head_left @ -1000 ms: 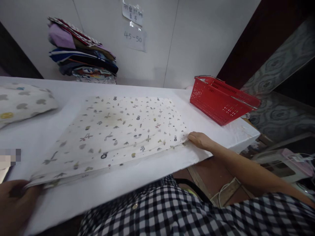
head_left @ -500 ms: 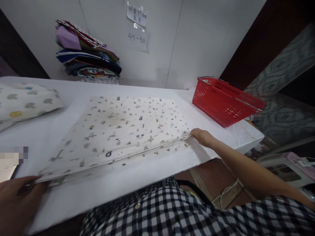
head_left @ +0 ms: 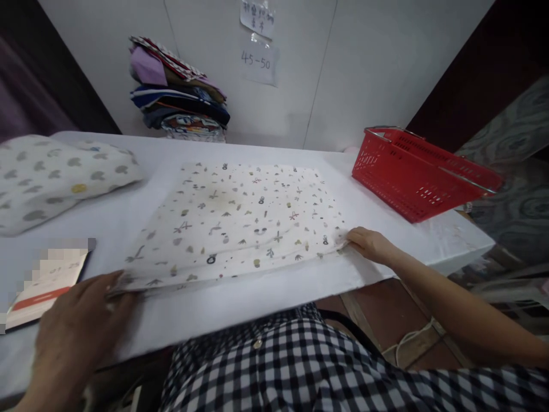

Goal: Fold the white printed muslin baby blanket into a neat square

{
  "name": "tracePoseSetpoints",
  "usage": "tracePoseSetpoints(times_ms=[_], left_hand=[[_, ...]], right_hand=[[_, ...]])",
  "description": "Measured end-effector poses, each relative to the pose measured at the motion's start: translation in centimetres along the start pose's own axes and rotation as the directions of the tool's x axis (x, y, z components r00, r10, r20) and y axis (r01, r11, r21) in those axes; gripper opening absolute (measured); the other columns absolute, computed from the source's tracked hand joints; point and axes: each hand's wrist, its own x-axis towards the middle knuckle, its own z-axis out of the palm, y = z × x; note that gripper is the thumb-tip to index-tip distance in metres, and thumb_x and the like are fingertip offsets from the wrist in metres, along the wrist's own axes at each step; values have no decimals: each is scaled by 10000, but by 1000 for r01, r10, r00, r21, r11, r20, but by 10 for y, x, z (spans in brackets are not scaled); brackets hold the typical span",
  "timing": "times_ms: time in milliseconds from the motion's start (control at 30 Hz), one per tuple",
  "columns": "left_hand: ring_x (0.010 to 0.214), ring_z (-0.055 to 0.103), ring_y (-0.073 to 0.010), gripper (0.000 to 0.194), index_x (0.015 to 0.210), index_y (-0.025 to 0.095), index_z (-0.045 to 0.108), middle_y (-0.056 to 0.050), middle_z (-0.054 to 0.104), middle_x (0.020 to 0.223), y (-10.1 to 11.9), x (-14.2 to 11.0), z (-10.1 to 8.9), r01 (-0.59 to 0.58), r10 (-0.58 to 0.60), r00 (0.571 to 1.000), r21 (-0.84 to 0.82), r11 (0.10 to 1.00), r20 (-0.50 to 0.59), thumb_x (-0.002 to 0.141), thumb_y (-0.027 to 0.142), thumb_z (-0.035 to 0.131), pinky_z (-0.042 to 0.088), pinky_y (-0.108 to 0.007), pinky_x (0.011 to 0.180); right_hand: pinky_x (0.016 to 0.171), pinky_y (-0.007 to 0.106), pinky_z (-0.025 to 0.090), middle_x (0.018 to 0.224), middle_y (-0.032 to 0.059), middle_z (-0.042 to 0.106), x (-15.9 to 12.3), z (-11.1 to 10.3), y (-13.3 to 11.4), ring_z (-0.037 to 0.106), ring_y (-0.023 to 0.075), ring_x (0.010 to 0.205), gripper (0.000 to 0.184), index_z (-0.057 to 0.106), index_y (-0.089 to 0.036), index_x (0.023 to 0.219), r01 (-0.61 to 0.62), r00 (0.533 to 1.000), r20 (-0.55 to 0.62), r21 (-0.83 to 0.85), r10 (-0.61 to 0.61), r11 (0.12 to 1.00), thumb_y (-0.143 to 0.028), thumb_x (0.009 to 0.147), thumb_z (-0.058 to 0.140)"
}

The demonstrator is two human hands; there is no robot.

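Observation:
A pale cloth printed with small plants and shapes lies spread over the white table. Its near edge is slightly wrinkled and runs between my two hands. At the near left corner, my left hand has its fingers closed on the cloth, a little blurred. My right hand pinches the near right corner, with the fingertips pressed together on the fabric.
A red shopping basket stands at the table's right. Folded fabrics are stacked against the wall. A mushroom-print cloth lies bunched at the left, and a partly blurred phone lies beside my left hand. The white table ends close to my body.
The fold strip along the cloth's near edge has gone flatter, and that edge sits farther from me. My left hand has moved forward with its corner. The view has swung left.

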Motion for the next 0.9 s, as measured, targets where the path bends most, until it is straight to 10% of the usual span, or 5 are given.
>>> tracePoseSetpoints(times_ms=[233, 500, 900], left_hand=[[1071, 524, -289, 323, 1137, 213, 503, -110, 561, 1164, 70, 0, -4, -305, 311, 949, 81, 949, -61, 857, 312, 377, 398, -452, 910], [1085, 515, -251, 308, 1101, 200, 579, -99, 593, 1146, 133, 6, 11, -621, 636, 770, -173, 765, 50, 867, 339, 436, 382, -416, 940], [902, 567, -210, 317, 1059, 173, 576, -89, 578, 1085, 171, 108, 4, -376, 364, 865, -34, 926, 346, 873, 353, 392, 434, -290, 685]], right_hand=[[816, 375, 415, 1007, 128, 625, 11, 10, -30, 555, 232, 943, 245, 631, -170, 970, 122, 990, -75, 16, -121, 992, -232, 918, 400], [840, 370, 441, 1007, 116, 615, 29, 16, -56, 553, 213, 947, 273, 617, -183, 997, 185, 976, -155, 233, -152, 955, -308, 934, 382], [822, 326, 458, 1047, 78, 617, 98, 14, -36, 558, 212, 978, 247, 642, -213, 972, -89, 956, -242, 298, 166, 950, -225, 883, 412]])
